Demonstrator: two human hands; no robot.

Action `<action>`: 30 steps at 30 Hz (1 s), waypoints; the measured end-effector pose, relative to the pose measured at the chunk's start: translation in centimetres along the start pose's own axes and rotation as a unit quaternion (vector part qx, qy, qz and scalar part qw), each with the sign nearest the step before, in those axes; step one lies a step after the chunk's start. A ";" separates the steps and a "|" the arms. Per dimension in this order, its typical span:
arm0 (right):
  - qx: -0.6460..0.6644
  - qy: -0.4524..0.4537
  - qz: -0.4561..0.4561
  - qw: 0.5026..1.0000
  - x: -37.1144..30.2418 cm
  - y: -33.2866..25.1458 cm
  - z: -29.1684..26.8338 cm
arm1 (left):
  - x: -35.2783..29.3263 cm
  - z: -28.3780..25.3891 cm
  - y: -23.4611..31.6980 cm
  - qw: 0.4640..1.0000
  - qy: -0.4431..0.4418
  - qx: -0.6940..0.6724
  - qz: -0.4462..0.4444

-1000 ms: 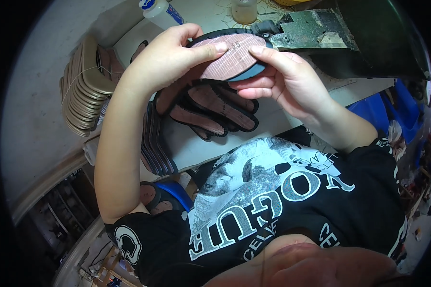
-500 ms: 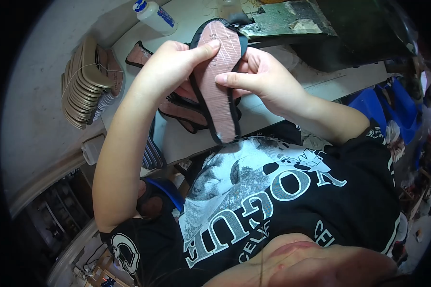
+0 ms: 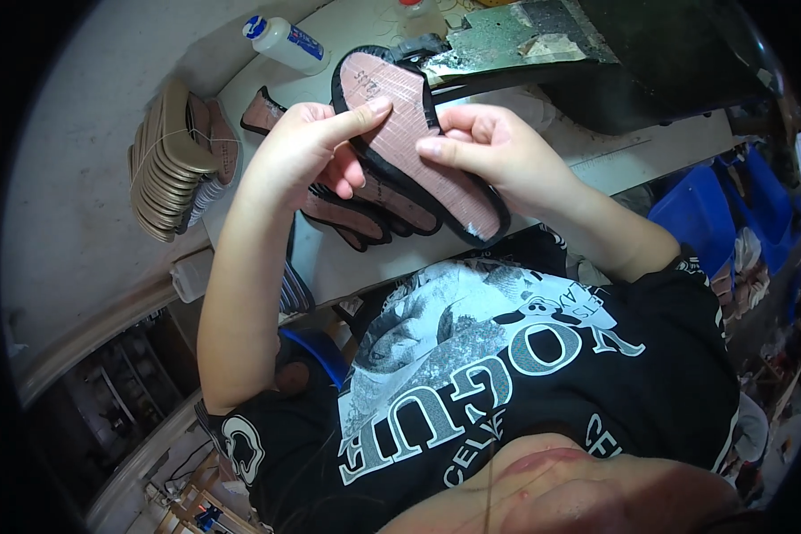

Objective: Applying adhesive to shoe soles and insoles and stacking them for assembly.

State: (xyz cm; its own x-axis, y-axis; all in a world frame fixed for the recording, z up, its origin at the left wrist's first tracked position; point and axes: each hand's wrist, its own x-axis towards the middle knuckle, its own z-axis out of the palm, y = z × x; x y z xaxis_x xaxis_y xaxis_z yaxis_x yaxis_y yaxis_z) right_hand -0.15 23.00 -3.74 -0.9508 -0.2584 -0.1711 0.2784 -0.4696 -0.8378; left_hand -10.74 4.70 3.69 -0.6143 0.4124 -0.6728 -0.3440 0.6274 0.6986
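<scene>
Between my hands is a shoe insole (image 3: 409,129), its pinkish underside facing up and its rim wrapped in black. My left hand (image 3: 316,147) pinches its left edge, the thumb pressed flat on the pink face. From the other side my right hand (image 3: 489,147) grips the right edge, thumb on top and fingers partly hidden beneath or behind it. The insole tilts, its wide end away from me at the upper left and its narrower end toward my right. Below it lie more black-edged pink insoles (image 3: 343,216) on the white table (image 3: 329,280), partly covered by my hands.
A tied bundle of gold insoles (image 3: 171,165) leans at the left wall. A white bottle with a blue cap (image 3: 285,43) stands at the back left. The green metal bed of a machine (image 3: 529,40) reaches in from the back right. Blue bins (image 3: 699,209) are at the right.
The insole has turned, its near end swinging to the right and its far end shifting left. My left hand's fingers have spread slightly off its edge, the thumb still on it.
</scene>
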 end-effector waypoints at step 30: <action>-0.284 -0.124 -0.063 0.949 -4.9 0.3 7.2 | -1.2 3.4 -7.6 0.732 -0.125 -0.604 0.290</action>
State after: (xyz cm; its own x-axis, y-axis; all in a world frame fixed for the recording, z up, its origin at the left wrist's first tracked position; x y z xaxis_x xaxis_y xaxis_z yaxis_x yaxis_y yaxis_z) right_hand 5.59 18.02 0.61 -0.8908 -0.4542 0.0165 -0.0199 0.0027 -0.9998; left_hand -4.95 1.69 -1.60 -0.8086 0.5804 -0.0965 -0.5464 -0.6798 0.4892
